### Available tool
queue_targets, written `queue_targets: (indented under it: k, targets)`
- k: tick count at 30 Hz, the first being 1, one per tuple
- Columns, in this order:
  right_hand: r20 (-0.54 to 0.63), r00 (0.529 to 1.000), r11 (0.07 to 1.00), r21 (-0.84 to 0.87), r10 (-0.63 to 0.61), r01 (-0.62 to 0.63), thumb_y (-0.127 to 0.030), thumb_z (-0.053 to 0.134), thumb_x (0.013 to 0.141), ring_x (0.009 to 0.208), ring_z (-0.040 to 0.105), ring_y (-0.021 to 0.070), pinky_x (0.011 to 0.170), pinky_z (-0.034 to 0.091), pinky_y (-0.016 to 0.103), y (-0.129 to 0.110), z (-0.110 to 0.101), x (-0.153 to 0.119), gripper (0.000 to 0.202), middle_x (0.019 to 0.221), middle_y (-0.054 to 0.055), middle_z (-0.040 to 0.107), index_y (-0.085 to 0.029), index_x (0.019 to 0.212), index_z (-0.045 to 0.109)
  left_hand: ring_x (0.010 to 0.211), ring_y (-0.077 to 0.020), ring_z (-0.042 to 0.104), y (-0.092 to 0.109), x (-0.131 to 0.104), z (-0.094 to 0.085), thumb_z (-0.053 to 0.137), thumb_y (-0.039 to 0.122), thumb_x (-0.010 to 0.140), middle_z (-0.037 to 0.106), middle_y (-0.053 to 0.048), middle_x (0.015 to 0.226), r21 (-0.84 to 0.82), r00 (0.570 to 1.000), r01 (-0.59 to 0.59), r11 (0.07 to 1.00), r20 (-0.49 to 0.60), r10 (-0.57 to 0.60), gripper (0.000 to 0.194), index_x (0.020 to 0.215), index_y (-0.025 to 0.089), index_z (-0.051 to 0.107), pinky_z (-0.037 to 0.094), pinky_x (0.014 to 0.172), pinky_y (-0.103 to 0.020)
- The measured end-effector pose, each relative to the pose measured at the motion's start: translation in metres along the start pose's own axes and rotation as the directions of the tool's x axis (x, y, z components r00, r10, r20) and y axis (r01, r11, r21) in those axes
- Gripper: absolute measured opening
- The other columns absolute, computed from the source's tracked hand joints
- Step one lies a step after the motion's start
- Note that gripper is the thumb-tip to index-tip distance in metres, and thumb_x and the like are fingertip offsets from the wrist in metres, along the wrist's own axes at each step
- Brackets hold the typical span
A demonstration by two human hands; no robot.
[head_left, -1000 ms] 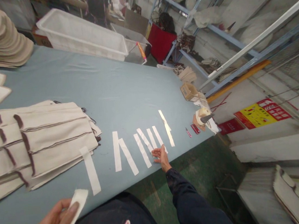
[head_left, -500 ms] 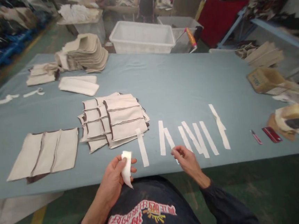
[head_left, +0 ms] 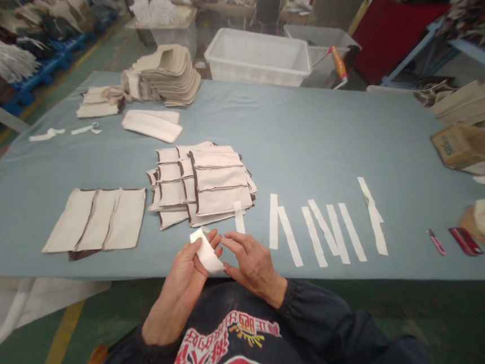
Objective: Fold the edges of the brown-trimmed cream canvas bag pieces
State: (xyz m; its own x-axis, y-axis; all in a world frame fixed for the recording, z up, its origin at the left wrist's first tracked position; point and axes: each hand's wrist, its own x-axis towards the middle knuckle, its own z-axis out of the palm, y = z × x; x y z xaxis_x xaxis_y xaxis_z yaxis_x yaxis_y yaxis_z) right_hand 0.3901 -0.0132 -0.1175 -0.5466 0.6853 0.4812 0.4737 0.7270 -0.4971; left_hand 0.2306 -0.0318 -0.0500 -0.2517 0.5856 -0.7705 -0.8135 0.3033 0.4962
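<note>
My left hand (head_left: 185, 277) is closed on a folded white strip (head_left: 206, 251), held between thumb and fingers in front of my body. Close on its right is my right hand (head_left: 254, 266), fingers apart and curved, the thumb tip by the strip's loose lower end; whether it touches is unclear. Several white strips (head_left: 290, 237) lie spread on the table to the right of it. Another white strip (head_left: 239, 216) rests partly over the edge of a pile of beige panels with dark-brown trim (head_left: 220, 175). A further beige panel (head_left: 114, 219) lies flat at the left.
The blue-grey tablecloth (head_left: 306, 137) carries stacked beige pieces (head_left: 176, 74) and white pads (head_left: 152, 126) at the back left. On the right are a pink-handled cutter (head_left: 436, 242), a red packet (head_left: 465, 240) and a cardboard box (head_left: 469, 148). A white bin (head_left: 257, 59) stands behind.
My right hand has left the strip on the table and moved left to my left hand. The held strip has opened out into a curve. The view has shifted.
</note>
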Motion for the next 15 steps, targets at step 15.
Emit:
queue_targets:
  k: [15]
  targets:
    - [-0.052,0.998,0.980,0.199,0.020,-0.009,-0.023,0.057,0.099,0.075,0.063,0.0182,0.069,0.048,0.031,-0.019,-0.002,0.007,0.016,0.084,0.004,0.072,-0.023,0.088,0.069,0.080,-0.0205,0.077,-0.008,0.002,0.002,0.057,0.006,0.092,0.079,-0.014,0.100,0.081,1.000,-0.011,0.997,-0.008,0.011,0.014,0.097,0.009,0.069,0.064,0.068,-0.027]
